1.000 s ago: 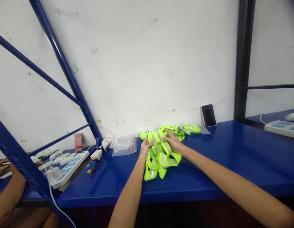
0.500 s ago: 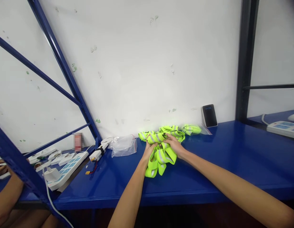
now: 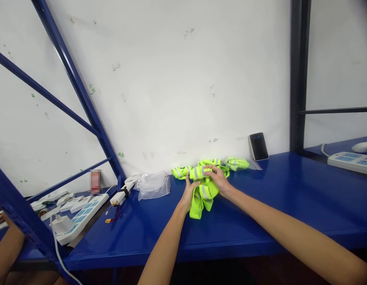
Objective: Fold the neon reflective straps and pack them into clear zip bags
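A neon yellow reflective vest (image 3: 203,190) with grey stripes lies bunched on the blue shelf (image 3: 260,213) near the white wall. My left hand (image 3: 190,190) grips its left side, fingers closed on the fabric. From the right, my right hand (image 3: 219,179) presses and holds the top of the bundle. More yellow vest straps (image 3: 179,172) trail behind, toward the wall. A bagged yellow vest (image 3: 239,162) lies just beyond my right hand.
A crumpled clear plastic bag (image 3: 153,184) lies left of the vest. A small dark device (image 3: 258,146) leans on the wall. White power strips (image 3: 82,209) and a cable sit at the left, another power strip (image 3: 349,161) at the right. Another person's arm (image 3: 5,245) shows at far left.
Both hands have gathered the spread vest into a tighter bundle, pulling the loose straps in and up toward the wall. The view shifted slightly.
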A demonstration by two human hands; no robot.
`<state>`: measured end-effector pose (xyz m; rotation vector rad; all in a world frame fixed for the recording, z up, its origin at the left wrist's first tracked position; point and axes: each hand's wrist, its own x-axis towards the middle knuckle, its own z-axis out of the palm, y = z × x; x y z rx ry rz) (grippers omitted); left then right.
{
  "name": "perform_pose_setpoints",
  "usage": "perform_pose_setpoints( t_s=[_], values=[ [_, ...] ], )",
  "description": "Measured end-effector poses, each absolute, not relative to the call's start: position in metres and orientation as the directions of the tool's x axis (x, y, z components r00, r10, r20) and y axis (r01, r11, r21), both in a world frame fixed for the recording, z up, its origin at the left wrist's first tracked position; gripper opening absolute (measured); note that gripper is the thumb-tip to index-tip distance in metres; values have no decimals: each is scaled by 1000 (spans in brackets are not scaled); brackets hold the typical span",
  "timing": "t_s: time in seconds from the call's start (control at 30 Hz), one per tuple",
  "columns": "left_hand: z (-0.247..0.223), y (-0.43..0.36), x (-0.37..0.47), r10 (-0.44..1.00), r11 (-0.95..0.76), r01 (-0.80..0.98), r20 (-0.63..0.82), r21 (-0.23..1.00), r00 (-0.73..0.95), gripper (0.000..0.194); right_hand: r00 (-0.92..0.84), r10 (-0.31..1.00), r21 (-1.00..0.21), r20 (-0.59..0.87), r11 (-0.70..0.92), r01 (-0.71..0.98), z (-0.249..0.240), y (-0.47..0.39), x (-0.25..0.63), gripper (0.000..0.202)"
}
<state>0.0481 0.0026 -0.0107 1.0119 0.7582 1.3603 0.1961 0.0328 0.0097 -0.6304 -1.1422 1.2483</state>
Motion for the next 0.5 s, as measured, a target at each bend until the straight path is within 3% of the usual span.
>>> perform_pose_setpoints(
  t_s=[0.1,0.2,0.37,0.5],
  values=[
    [-8,-5,49,952,62,-353,51,934,302,98,-6,945,-855,326,292,-429,16,38,205,34],
    [-6,-10,47,880,70,-289,77,955,468,103,-1,928,-850,373,341,-400,22,42,214,35],
    [-4,-14,42,843,30,-173,68,984,534,114,138,857,-825,496,515,-233,25,51,226,42],
    [-5,-14,40,846,28,-196,81,980,527,106,171,855,-833,490,517,-195,21,54,230,70]
  ],
)
